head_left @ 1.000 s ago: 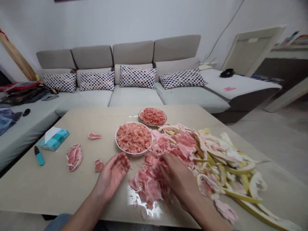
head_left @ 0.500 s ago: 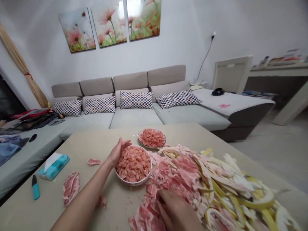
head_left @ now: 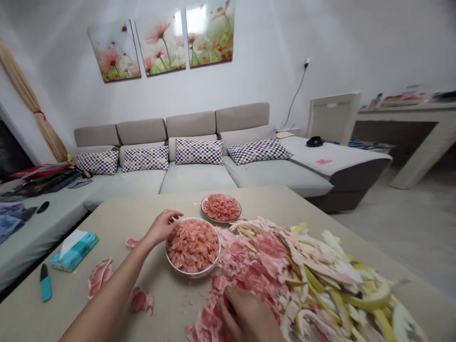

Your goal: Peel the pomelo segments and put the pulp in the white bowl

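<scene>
1. My L hand [head_left: 164, 229] is at the far-left rim of the bowl [head_left: 199, 275], its fingers [head_left: 174, 214] spread a bit apart, tips reaching over the edge. Can't tell if they touch the pcs inside; nothing seen clamped.
2. My R hand [head_left: 252, 314] is low over the near part of the pink skins [head_left: 258, 261], fingers curled in. Can't tell if they're closed on a scrap or just resting.
3. The bowl sits upright on the surface [head_left: 173, 311], heaped w/ pink fruit bits [head_left: 194, 244]. The heap is near rim height, so I'd judge a light touch best: steady the side, don't press down or hook the rim, or bits could spill.
4. For R, I'd keep fingertips shallow & pinch thin skins singly, b/c they look soft, damp & prone to cling. Best to keep scraps off the bowl side.
5. Just beyond the bowl: plate [head_left: 228, 221] w/ more bits. To its right & nearer me, peels [head_left: 372, 301] overlap the skins.
6. L of the bowl: three loose fruit pcs [head_left: 141, 300], one partly behind my L forearm. Farther L, tissue pack [head_left: 75, 251] & knife [head_left: 45, 285]; good to keep sleeves & wrist off the blade.
</scene>
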### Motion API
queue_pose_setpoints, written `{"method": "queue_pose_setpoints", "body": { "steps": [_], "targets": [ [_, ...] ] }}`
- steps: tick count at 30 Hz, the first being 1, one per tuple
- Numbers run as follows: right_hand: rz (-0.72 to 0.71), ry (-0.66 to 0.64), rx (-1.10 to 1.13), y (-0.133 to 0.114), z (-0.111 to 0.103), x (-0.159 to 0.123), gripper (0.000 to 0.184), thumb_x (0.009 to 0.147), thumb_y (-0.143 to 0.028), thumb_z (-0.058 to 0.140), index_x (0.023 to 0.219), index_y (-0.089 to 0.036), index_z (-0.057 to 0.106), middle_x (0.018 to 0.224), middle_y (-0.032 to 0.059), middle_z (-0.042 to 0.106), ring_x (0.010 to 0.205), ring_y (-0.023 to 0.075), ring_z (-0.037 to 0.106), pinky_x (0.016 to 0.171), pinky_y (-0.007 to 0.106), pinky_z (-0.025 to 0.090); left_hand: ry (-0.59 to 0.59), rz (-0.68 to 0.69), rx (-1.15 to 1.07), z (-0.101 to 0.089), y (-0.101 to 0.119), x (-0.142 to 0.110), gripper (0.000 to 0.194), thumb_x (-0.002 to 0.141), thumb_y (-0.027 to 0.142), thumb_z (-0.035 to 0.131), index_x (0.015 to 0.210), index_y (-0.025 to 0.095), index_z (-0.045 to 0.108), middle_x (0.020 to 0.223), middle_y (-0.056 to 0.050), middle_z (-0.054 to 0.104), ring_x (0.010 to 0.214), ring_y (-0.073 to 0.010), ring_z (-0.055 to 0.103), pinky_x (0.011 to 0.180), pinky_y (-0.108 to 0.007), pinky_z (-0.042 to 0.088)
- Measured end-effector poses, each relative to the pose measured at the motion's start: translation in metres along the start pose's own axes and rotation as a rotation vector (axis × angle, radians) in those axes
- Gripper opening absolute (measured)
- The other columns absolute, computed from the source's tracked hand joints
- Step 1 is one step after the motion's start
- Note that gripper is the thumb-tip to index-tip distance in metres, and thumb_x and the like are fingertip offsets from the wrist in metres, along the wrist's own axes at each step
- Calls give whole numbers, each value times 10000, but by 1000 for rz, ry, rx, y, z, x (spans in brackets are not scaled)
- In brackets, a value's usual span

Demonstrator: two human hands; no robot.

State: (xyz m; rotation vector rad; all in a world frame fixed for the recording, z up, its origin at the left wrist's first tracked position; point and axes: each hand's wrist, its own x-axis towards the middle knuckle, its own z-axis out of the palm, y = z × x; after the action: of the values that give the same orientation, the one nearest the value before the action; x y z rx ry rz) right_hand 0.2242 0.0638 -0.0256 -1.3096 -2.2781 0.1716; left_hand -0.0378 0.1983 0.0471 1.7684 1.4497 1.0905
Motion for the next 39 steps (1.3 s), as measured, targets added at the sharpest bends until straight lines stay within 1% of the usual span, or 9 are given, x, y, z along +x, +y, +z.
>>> {"method": "queue_pose_setpoints", "body": {
  "steps": [3,7,10,15,23,30,32,35,39],
  "targets": [
    [-23,6,-20,2,8,-2,217,887,-214,430,689,-204,517,698,35,656,610,153,605,567,242,325,-89,34,150,-6,2,-2,171,742,239,698,905,192,718,962,-62,683,928,-221,622,896,-376,466],
    [-58,1,-50,8,24,-5,163,841,-180,472,687,-206,520,674,27,665,604,161,618,549,250,301,-126,28,269,4,0,18,265,891,296,555,1126,177,592,1172,-88,604,983,-217,606,838,-425,515],
    [-61,8,-67,13,31,-5,142,818,-172,497,681,-205,517,665,22,666,598,160,622,541,252,291,-132,-2,295,18,-7,38,299,898,300,545,1172,184,565,1212,-93,581,990,-221,605,824,-423,524],
    [-99,2,-101,14,23,-5,127,831,-181,490,713,-205,530,690,21,674,622,159,634,552,255,306,-194,-75,280,35,-18,57,319,889,301,560,1179,169,558,1200,-92,585,989,-230,607,816,-429,526],
    [-48,-73,-104,2,12,-2,118,823,-173,499,729,-205,562,724,29,699,662,164,645,568,247,327,-281,-121,225,27,-16,61,328,885,307,564,1180,161,557,1193,-88,587,992,-239,607,816,-434,525],
    [-56,-137,-91,-3,9,-1,128,822,-150,486,777,-192,598,784,44,720,703,177,658,582,247,334,-326,-121,188,36,-6,61,325,883,307,567,1174,162,564,1198,-85,587,991,-241,607,812,-428,527],
    [-43,-151,-79,-4,6,-1,148,837,-165,475,778,-189,610,787,49,719,702,181,662,579,250,334,-274,-112,162,32,-1,61,321,887,304,562,1178,166,560,1198,-89,586,990,-234,607,816,-430,526],
    [11,-158,-44,-6,2,-1,183,863,-188,476,770,-187,633,789,51,716,705,180,662,592,245,345,-140,-101,122,11,2,53,308,896,299,549,1179,178,558,1205,-95,583,992,-223,605,827,-431,522],
    [61,-151,20,-13,-7,-1,323,923,-235,428,708,-181,664,756,67,696,705,182,649,633,248,387,-8,-175,103,-33,-12,12,328,889,302,561,1185,163,550,1189,-95,588,986,-228,610,816,-436,525]
  ]
}}
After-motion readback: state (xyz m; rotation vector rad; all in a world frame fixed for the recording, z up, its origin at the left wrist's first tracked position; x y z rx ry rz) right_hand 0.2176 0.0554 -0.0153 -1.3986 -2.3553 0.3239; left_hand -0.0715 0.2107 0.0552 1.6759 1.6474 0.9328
